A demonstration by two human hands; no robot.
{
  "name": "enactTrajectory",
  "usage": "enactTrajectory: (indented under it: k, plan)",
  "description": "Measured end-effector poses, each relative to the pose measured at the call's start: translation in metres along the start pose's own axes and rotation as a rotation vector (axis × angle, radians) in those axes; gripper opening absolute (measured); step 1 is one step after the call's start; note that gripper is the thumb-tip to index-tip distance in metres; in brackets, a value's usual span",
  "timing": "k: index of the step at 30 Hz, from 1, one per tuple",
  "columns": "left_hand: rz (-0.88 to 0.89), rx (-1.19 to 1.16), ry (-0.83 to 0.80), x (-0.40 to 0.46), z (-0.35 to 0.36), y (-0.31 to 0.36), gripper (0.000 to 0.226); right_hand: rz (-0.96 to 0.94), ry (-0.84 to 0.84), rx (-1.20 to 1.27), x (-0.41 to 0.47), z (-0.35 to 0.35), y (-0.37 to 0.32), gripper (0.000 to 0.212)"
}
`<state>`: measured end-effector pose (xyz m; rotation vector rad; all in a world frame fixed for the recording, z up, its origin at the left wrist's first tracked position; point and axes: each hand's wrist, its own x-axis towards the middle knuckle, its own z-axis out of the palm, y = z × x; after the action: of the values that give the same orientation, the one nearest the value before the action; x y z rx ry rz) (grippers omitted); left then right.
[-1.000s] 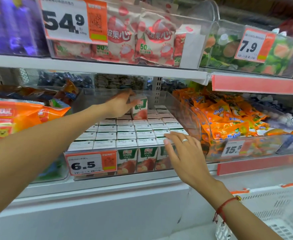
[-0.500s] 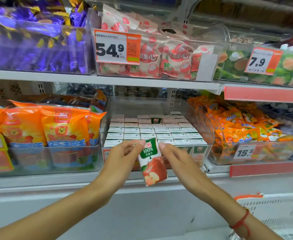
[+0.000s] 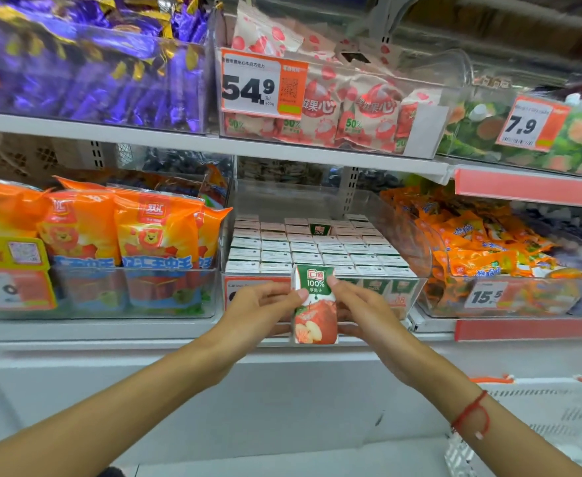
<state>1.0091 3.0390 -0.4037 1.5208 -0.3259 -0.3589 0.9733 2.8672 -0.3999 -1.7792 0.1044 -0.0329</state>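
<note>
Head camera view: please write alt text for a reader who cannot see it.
The left hand and right hand hold a small apple juice carton upright in front of a shop shelf. Behind it, a clear bin holds rows of the same cartons, with orange snack bags to its left.

The carton bin (image 3: pixel 419 235) sits on the shelf (image 3: pixel 110 330), with juice cartons (image 3: pixel 337 249) packed in rows inside it. Just before the bin's front wall, the held carton (image 3: pixel 315 304) stands upright, the left grip (image 3: pixel 262 311) pinching its left edge and the right grip (image 3: pixel 368 311) its right edge. Left of the bin stand snack bags (image 3: pixel 138 235), and right of it lie packets (image 3: pixel 489 249). Above the bin, on the upper shelf (image 3: pixel 145 139), sit pouches (image 3: pixel 351 111). Below and to the right of the bin is a basket (image 3: pixel 540 425).
</note>
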Motion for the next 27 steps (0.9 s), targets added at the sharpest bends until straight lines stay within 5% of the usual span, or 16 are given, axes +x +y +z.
enactTrajectory:
  k: [5, 10, 14, 18, 22, 27]
  plan:
    - [0.036, -0.067, 0.050, 0.003, -0.005, -0.002, 0.008, 0.008, -0.185, 0.081, -0.002, -0.005, 0.004, 0.023]
    - [0.109, 0.032, 0.096, 0.005, -0.007, -0.005, 0.020, -0.232, 0.160, -0.218, -0.001, 0.005, 0.006, 0.034]
    - [0.038, 0.025, 0.051, 0.009, -0.005, -0.006, 0.004, -0.425, 0.326, -0.473, -0.003, 0.015, 0.008, 0.036]
    - [0.022, 0.087, 0.038, 0.010, -0.007, -0.008, 0.008, -0.386, 0.276, -0.478, -0.004, 0.014, 0.010, 0.036]
    - [0.000, 0.187, -0.060, 0.010, -0.017, -0.001, 0.023, -0.224, 0.137, -0.136, -0.004, 0.005, 0.000, 0.020]
    - [-0.001, 0.238, -0.121, 0.008, -0.017, 0.006, 0.041, -0.104, 0.084, -0.070, -0.003, 0.000, -0.001, 0.038]
